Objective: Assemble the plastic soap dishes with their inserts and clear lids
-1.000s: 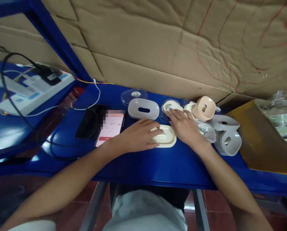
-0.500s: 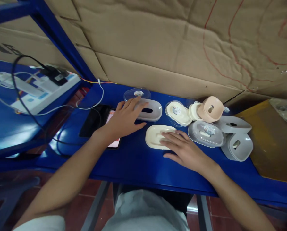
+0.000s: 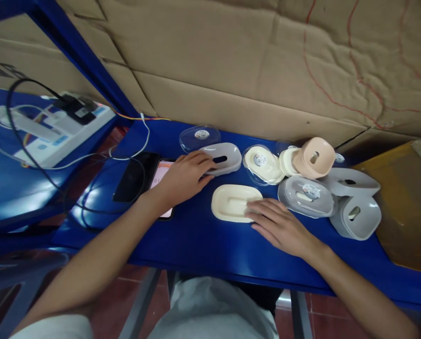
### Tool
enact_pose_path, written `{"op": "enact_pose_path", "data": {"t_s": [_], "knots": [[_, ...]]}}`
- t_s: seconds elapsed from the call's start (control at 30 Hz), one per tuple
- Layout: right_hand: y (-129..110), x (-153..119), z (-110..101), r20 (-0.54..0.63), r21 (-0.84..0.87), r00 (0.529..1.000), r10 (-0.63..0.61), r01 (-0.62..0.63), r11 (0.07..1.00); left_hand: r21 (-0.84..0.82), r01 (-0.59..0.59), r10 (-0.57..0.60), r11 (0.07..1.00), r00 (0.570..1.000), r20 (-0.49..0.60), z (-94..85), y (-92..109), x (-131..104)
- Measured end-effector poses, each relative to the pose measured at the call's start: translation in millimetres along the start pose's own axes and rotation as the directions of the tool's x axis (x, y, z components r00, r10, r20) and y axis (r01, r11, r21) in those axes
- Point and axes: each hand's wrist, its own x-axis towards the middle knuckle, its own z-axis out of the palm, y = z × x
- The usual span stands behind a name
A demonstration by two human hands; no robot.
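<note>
My left hand (image 3: 191, 175) curls over the left end of a light-grey oval piece with a dark slot (image 3: 227, 155), fingers on top and thumb along its near side. A clear oval lid (image 3: 192, 138) with a round sticker lies just behind that hand. In front of the grey piece sits a cream oval tray (image 3: 227, 200) with a raised rim. My right hand (image 3: 277, 221) rests with outstretched fingers over the tray's right end, its thumb near the table. Under my left wrist lies a phone (image 3: 166, 214) with its screen lit, partly hidden.
To the right are a cream tray with clear cover (image 3: 261, 162), stacked peach cups (image 3: 316, 157), a covered grey tray (image 3: 305, 195) and grey cups (image 3: 358, 219). A cardboard box (image 3: 404, 212) stands at the right edge. A power strip (image 3: 58, 141) with cables lies left.
My left hand has lowered and closed round the left end of the grey piece. The right hand has slid right on the cream tray, uncovering more of it.
</note>
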Motion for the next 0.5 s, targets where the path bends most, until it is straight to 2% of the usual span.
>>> {"op": "enact_pose_path", "data": {"t_s": [0.1, 0.17, 0.23, 0.37, 0.5], "knots": [[0.8, -4.1, 2.3, -0.084, 0.012, 0.995, 0.062, -0.061, 0.998, -0.142, -0.038, 0.024, 0.989, 0.995, -0.098, -7.3, 12.3, -1.2], [0.9, -5.1, -0.2, -0.195, -0.023, 0.974, 0.115, -0.122, 0.992, -0.21, -0.155, 0.128, 0.965, 0.983, -0.135, -13.7, 28.2, -5.6], [1.3, -6.1, -3.7, -0.231, -0.078, 0.964, 0.136, -0.157, 0.984, -0.21, -0.276, 0.259, 0.938, 0.96, -0.103, -17.3, 43.9, -11.5], [1.8, -6.2, -4.5, -0.073, -0.161, 0.99, 0.119, -0.13, 0.978, -0.099, -0.417, 0.424, 0.903, 0.903, 0.064, -15.2, 57.8, -19.2], [-0.3, -1.5, 2.4, -0.003, -0.126, 0.998, 0.058, -0.057, 0.99, -0.09, -0.404, 0.414, 0.91, 0.894, 0.173, -14.5, 52.7, -18.7]]}}
